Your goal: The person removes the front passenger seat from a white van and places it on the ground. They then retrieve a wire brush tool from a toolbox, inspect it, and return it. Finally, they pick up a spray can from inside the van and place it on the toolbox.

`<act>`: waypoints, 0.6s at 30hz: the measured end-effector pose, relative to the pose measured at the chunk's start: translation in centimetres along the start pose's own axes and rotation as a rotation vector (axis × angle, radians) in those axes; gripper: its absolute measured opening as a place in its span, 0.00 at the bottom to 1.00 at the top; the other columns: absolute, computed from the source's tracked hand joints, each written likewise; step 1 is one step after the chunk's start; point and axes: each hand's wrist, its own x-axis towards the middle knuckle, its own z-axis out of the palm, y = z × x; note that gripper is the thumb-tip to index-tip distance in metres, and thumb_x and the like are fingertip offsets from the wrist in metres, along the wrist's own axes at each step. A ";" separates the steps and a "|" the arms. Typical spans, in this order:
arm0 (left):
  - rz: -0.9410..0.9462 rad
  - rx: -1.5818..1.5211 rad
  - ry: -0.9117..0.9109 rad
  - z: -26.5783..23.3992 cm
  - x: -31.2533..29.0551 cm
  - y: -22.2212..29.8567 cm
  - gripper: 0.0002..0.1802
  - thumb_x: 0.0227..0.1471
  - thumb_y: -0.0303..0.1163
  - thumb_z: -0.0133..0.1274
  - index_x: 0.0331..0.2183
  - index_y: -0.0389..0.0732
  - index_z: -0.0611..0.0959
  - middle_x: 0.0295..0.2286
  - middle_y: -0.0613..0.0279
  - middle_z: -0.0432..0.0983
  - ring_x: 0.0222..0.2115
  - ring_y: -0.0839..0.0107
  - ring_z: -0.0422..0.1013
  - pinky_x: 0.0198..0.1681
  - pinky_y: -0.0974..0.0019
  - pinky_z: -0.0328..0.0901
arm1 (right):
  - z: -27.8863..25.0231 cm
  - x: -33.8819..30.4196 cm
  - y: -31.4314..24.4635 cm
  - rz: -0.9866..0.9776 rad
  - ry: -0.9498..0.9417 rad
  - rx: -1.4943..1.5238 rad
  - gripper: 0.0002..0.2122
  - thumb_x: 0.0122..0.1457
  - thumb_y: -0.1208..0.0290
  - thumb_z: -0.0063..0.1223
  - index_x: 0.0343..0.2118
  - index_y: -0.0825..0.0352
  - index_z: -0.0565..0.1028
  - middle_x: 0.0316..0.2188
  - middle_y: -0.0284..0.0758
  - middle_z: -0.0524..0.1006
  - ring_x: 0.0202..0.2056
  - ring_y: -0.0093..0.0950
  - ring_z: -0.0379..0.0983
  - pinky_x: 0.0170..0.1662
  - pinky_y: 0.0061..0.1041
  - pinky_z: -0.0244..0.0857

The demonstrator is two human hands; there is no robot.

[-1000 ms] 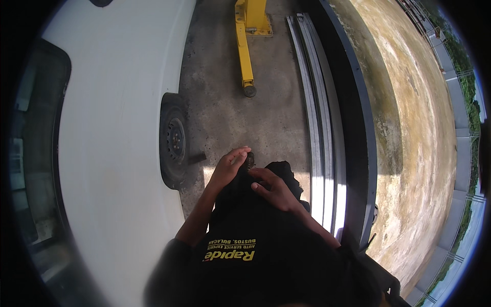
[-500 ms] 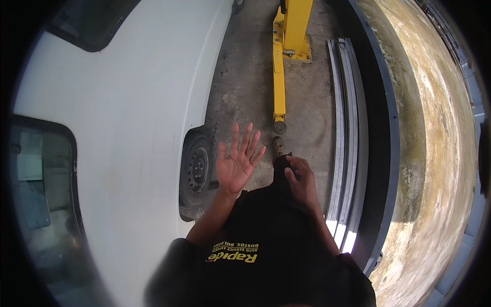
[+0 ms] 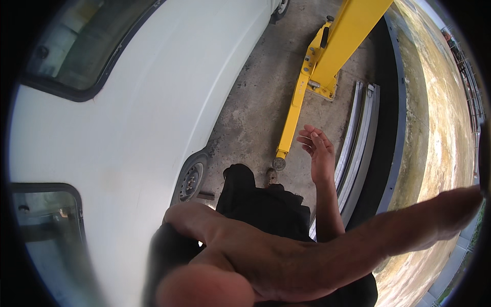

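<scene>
The right hand (image 3: 319, 148), fingers loosely curled, is beside the lift arm (image 3: 292, 120), which slants toward the shoe (image 3: 271, 177); the left hand (image 3: 279, 256) looms close, grip unclear.

We have swung our left hand (image 3: 266, 256) up close, one finger stretching rightward, and our right hand (image 3: 319, 148) out, so the yellow lift arm (image 3: 290, 123), earlier ahead of its fingers, now lies left of them.

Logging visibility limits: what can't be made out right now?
In the head view:
Bare left hand: blurred, too close to the lens; fingertip unclear at dark right rim.
Black shirt: mostly hidden behind that hand.
Yellow steel lift post: top cut off by upper edge.
White vehicle: cut off by the left rim.
</scene>
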 end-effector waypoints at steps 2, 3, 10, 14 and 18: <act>0.026 0.051 -0.058 -3.2 0.7 1.7 0.61 0.58 0.84 0.26 0.75 0.48 0.47 0.75 0.46 0.38 0.76 0.50 0.41 0.76 0.35 0.32 | 2.1 3.6 -0.9 0.011 -0.051 -0.060 0.17 0.76 0.64 0.47 0.59 0.67 0.78 0.49 0.34 0.83 0.51 0.26 0.80 0.54 0.27 0.67; 0.028 0.078 -0.068 -5.5 0.8 2.7 0.62 0.57 0.84 0.26 0.75 0.48 0.49 0.74 0.46 0.39 0.75 0.50 0.43 0.76 0.34 0.32 | 2.9 5.6 -1.0 0.013 -0.061 -0.129 0.17 0.76 0.65 0.48 0.59 0.67 0.77 0.49 0.35 0.83 0.51 0.26 0.79 0.54 0.27 0.67; -0.081 0.702 0.018 -19.9 0.8 14.9 0.67 0.51 0.88 0.31 0.74 0.44 0.60 0.72 0.42 0.52 0.73 0.45 0.53 0.74 0.29 0.38 | 11.6 18.7 -0.4 0.082 -0.349 -0.507 0.19 0.72 0.67 0.59 0.63 0.66 0.75 0.53 0.35 0.81 0.55 0.30 0.78 0.59 0.31 0.71; -0.844 1.446 -0.008 -30.7 -3.0 24.5 0.62 0.54 0.83 0.39 0.71 0.44 0.67 0.69 0.44 0.61 0.71 0.49 0.58 0.74 0.27 0.43 | 11.1 25.4 2.4 -0.253 -0.582 -0.831 0.19 0.72 0.59 0.57 0.59 0.66 0.78 0.52 0.41 0.82 0.54 0.38 0.80 0.57 0.42 0.72; -1.330 1.725 0.092 -37.8 -6.6 28.9 0.47 0.63 0.73 0.42 0.67 0.47 0.75 0.66 0.49 0.69 0.69 0.54 0.64 0.75 0.35 0.46 | 16.1 33.8 -7.9 -0.054 -0.804 -1.309 0.18 0.69 0.58 0.56 0.53 0.67 0.80 0.53 0.46 0.81 0.55 0.46 0.78 0.57 0.46 0.71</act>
